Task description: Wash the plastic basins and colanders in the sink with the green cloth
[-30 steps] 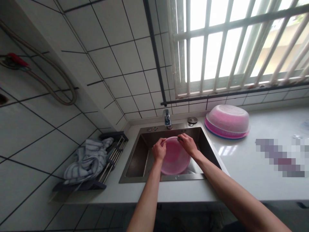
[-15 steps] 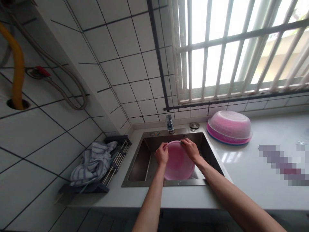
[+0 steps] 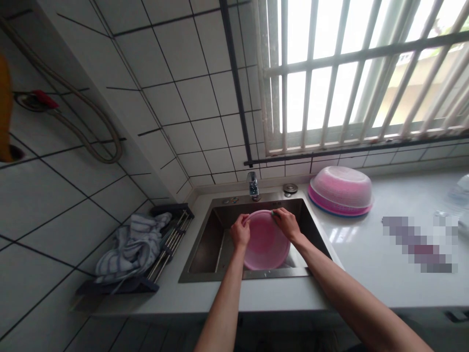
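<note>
A pink basin [image 3: 266, 242] is tipped up inside the steel sink [image 3: 205, 239], its open side facing me. My left hand [image 3: 241, 231] is closed on the upper left of its rim, thumb and fingers pinching the edge. On the upper right of the rim, my right hand [image 3: 287, 224] is closed with its fingertips pressed to the edge. A small dark green piece [image 3: 274, 212] shows under those fingertips; its kind is too small to make out. The chrome faucet [image 3: 252, 186] stands behind the basin, with no water visibly running.
Stacked pink and clear basins [image 3: 340, 190] lie upside down right of the sink. A drain strainer [image 3: 290, 188] sits behind it. To the left, a striped cloth [image 3: 126, 249] lies over a metal-rod rack [image 3: 170, 247]. A pixelated patch covers part of the right counter [image 3: 351, 274].
The whole view has shifted slightly, so everything appears further left. Both hands stay at the basin's rim, and the basin keeps nearly the same tilt.
</note>
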A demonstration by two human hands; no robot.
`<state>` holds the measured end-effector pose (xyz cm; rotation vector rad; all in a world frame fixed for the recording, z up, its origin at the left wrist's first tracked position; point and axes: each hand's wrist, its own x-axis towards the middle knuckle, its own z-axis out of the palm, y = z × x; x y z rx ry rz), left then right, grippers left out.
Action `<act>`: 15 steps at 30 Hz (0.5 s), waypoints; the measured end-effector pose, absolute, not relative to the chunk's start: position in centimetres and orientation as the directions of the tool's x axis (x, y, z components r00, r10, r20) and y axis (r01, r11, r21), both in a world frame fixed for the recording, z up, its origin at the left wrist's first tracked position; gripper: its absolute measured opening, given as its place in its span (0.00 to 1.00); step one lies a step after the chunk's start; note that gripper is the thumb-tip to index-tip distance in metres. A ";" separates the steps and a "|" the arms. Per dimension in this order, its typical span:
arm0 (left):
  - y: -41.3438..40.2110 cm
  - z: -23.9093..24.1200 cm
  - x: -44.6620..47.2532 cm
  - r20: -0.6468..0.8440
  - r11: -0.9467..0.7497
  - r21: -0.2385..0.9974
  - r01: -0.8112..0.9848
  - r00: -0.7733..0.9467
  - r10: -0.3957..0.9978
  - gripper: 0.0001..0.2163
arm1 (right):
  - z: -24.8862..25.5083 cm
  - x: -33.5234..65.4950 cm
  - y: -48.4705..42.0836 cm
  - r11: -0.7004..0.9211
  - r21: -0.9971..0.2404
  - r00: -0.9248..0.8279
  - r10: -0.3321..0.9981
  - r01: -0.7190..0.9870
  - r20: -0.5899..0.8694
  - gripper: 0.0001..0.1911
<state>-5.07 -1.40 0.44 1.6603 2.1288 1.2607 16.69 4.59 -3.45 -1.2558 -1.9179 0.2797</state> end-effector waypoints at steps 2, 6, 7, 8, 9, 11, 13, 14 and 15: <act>-1.4 0.3 -5.0 0.351 0.010 0.672 0.741 -0.331 0.876 0.08 | -3.5 16.1 4.3 0.502 -0.532 -0.216 0.833 0.682 0.509 0.11; -1.6 0.0 -3.8 0.334 -0.128 0.615 0.778 -0.109 0.936 0.06 | -3.4 14.3 3.6 0.660 -0.385 -0.423 0.728 0.645 0.540 0.14; -1.6 -0.1 -3.6 0.332 -0.153 0.609 0.778 -0.075 0.940 0.06 | -3.3 14.1 3.5 0.690 -0.364 -0.457 0.702 0.626 0.546 0.14; -1.5 -0.1 -3.5 0.339 -0.160 0.613 0.774 -0.075 0.938 0.06 | -3.2 14.1 3.6 0.702 -0.361 -0.466 0.691 0.614 0.552 0.15; -1.5 -0.1 -3.6 0.352 -0.151 0.628 0.764 -0.105 0.930 0.07 | -3.2 14.3 3.7 0.692 -0.378 -0.446 0.700 0.615 0.557 0.15; -1.3 -0.1 -4.1 0.386 -0.107 0.687 0.719 -0.236 0.892 0.07 | -3.1 15.3 4.1 0.615 -0.454 -0.335 0.761 0.645 0.555 0.13; -1.0 -0.1 -4.7 0.397 -0.073 0.752 0.655 -0.363 0.843 0.07 | -3.1 16.4 4.6 0.507 -0.535 -0.198 0.824 0.676 0.531 0.12; -0.9 -0.2 -5.0 0.391 -0.065 0.772 0.632 -0.392 0.833 0.07 | -3.2 16.9 4.7 0.466 -0.559 -0.153 0.843 0.686 0.516 0.12; -0.8 -0.3 -5.2 0.380 -0.059 0.780 0.624 -0.396 0.836 0.08 | -3.2 17.2 4.8 0.442 -0.571 -0.131 0.854 0.692 0.503 0.12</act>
